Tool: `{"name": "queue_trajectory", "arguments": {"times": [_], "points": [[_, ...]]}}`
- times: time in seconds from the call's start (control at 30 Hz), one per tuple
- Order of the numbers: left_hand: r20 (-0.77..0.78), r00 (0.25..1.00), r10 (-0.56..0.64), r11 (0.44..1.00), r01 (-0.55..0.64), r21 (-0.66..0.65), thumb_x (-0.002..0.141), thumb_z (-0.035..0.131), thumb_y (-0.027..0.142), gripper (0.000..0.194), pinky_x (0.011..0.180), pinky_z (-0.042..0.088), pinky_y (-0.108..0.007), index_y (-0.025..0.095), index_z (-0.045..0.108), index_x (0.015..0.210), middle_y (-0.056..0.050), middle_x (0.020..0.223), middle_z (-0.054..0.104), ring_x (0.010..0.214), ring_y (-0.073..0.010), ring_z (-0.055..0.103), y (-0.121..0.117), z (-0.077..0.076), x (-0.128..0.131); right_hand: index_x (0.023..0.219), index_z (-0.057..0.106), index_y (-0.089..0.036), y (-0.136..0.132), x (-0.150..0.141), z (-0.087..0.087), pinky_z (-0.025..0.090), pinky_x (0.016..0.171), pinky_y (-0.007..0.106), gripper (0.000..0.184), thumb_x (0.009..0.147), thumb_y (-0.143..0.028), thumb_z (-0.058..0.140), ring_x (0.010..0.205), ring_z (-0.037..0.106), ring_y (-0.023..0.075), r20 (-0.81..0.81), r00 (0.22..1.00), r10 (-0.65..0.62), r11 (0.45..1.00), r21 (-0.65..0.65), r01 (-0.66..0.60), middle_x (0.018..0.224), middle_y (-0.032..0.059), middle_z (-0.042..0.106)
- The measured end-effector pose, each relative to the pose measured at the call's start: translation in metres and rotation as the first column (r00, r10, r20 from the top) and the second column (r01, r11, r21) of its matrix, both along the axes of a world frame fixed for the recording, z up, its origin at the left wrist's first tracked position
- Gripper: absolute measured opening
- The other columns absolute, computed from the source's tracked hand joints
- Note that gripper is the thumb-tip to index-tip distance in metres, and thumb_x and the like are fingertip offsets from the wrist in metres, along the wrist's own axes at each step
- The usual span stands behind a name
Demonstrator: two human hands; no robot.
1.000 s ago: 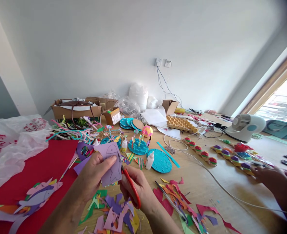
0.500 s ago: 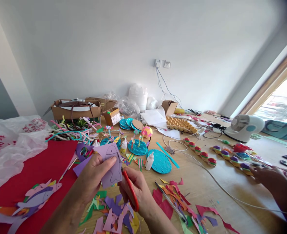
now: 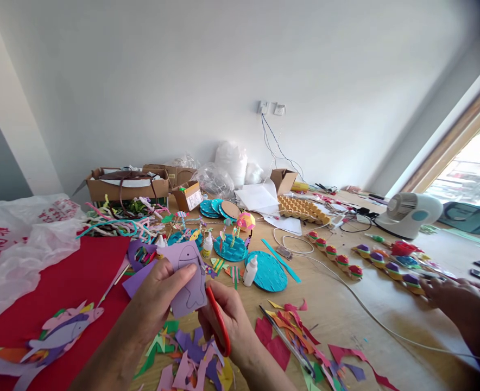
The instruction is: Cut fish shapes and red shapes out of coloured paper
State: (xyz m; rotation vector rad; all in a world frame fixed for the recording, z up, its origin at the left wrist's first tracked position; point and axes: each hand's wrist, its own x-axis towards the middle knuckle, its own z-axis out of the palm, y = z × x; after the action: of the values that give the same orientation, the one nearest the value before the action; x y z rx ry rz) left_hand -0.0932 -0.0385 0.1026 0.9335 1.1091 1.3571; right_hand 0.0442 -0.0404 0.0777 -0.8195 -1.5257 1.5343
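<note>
scissors [image 3: 222, 328] gripped in right hand [image 3: 226, 308], lilac paper [image 3: 182, 301] pinched in left hand [image 3: 160, 288]: cutting beside the drawn fish [image 3: 195, 287] seems the step, next snip likely calling for steady paper.

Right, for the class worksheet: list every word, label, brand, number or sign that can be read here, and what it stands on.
Nothing can be read well enough to quote.
White plastic bag: red printed characters, too crumpled and blurred to read.
Small cardboard box: white label, its print too small to read.
White bottle: yellow label, any print too small to read.
</note>
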Motion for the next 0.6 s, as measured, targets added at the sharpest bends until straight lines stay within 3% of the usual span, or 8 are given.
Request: {"name": "queue_trajectory", "arguments": {"times": [0.27, 0.6], "points": [[0.003, 1.000, -0.001, 1.000, 0.001, -0.007, 0.063, 0.076, 0.040, 0.025, 0.048, 0.041, -0.023, 0.018, 0.063, 0.065, 0.005, 0.052, 0.059, 0.048, -0.0126, 0.051, -0.0003, -0.0020, -0.0007, 0.063, 0.043, -0.020, 0.0007, 0.0000, -0.0024, 0.027, 0.038, 0.018, 0.054, 0.078, -0.070, 0.054, 0.036, 0.035, 0.0056, -0.019, 1.000, 0.001, 1.000, 0.009, -0.001, 0.044, -0.0076, 0.041], [0.014, 1.000, 0.022, 1.000, -0.021, -0.021, 0.060, 0.077, 0.036, 0.024, 0.046, 0.041, -0.021, 0.018, 0.061, 0.064, 0.005, 0.050, 0.060, 0.047, -0.0122, 0.052, -0.0034, 0.0045, 0.0022, 0.062, 0.043, -0.020, 0.0020, 0.0008, -0.0038, 0.027, 0.037, 0.018, 0.050, 0.080, -0.066, 0.054, 0.036, 0.034, 0.0053, 0.001, 1.000, -0.014, 0.999, 0.034, 0.014, 0.044, -0.0074, 0.040]]}}
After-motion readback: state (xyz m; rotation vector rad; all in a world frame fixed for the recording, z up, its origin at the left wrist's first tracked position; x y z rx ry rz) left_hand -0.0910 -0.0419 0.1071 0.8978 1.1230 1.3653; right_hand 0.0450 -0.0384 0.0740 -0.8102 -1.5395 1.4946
